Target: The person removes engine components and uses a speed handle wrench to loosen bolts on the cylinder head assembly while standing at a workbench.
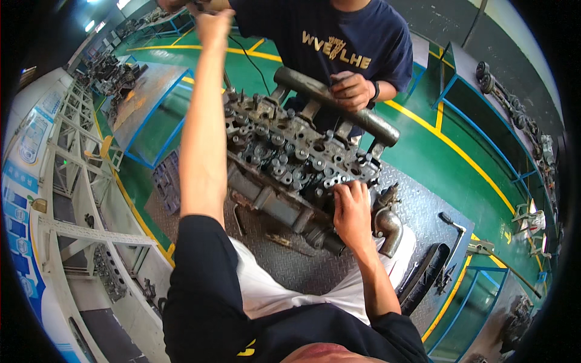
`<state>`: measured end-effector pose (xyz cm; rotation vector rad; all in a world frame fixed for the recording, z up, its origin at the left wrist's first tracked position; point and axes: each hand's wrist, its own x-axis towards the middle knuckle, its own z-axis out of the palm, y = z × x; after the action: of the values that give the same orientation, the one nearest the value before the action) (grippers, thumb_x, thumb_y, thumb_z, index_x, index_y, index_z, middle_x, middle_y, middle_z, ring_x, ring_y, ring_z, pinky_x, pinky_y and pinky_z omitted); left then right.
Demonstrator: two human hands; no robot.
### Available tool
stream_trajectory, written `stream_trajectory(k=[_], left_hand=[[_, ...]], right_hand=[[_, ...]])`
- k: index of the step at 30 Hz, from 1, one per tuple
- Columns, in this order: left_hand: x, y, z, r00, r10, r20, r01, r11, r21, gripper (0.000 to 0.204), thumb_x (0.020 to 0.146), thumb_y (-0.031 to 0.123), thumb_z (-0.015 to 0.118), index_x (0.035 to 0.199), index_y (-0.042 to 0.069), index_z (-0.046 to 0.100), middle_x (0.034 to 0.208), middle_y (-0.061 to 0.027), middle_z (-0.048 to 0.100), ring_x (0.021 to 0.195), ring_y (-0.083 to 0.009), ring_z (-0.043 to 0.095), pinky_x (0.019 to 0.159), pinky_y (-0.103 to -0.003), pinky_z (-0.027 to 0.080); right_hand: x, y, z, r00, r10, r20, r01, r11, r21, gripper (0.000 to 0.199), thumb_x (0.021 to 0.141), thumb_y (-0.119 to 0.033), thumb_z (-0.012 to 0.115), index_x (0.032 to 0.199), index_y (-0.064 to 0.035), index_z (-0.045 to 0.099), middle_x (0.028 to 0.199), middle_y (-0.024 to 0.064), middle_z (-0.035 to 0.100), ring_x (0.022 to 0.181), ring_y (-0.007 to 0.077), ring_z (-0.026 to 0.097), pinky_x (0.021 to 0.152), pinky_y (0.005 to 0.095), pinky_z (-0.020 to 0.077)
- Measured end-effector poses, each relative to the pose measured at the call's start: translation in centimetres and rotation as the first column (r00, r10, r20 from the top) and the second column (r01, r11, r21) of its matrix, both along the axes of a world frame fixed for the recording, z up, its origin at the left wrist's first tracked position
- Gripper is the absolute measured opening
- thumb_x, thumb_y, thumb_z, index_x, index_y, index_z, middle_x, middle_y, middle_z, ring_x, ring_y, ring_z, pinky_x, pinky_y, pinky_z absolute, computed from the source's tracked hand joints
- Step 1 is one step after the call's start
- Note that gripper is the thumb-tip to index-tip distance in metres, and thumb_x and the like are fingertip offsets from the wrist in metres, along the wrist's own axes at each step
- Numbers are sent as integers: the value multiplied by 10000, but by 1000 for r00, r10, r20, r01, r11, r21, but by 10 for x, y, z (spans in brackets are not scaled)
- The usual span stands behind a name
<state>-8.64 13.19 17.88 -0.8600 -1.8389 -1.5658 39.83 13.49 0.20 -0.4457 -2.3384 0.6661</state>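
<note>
Resting on a patterned metal worktop, the engine has the right hand at its near side, fingers bent, any grip unclear. The left hand extends past it toward a co-worker; its hold cannot be told.

My sleeve is black, my trousers are white. The engine is grey with brownish stains, the metal plate has a grey tread pattern, the floor is green with yellow lines.

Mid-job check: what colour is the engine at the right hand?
The engine is mostly dull grey metal with brownish patches; the head view shows it.
</note>
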Motion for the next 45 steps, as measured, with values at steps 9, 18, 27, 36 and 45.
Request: stream_trajectory(k=[9,18,27,36,45], left_hand=[[28,-68,25,930,245,275,-267,962,46,279,755,277,782,747,21,671,610,-8,578,509,-141,487,521,-314,377],[103,-89,2,868,-297,399,266,955,133,241,746,228,790,759,84,597,635,16,557,565,-93,502,501,-264,356],[109,34,16,798,-370,475,569,721,-395,447,736,363,810,943,-7,668,938,-114,622,919,-202,597,827,-319,476],[-16,-37,21,916,351,197,-345,936,-65,322,703,343,747,803,37,731,832,-165,728,801,-348,684,764,-440,511],[79,28,29,568,-611,551,500,788,358,294,861,164,686,687,152,449,523,68,335,376,-62,262,391,-237,209]], right_hand=[[7,2,0,1000,3,-8,-2,1000,23,170,862,-9,617,1031,-25,606,946,166,529,895,369,503,783,448,444],[16,8,0,999,-48,3,48,999,10,156,862,5,619,1016,-20,614,973,166,565,903,366,518,788,446,447],[12,12,-3,999,-54,-2,54,998,-20,97,895,-5,591,990,-19,605,943,152,553,894,355,524,770,440,442],[4,3,-3,1000,-10,-18,10,1000,27,129,872,-4,621,999,-17,608,950,158,551,893,365,517,767,449,441],[9,10,-4,1000,-29,-11,29,999,16,162,863,-3,621,1024,-20,618,962,162,556,895,365,510,780,442,445]])
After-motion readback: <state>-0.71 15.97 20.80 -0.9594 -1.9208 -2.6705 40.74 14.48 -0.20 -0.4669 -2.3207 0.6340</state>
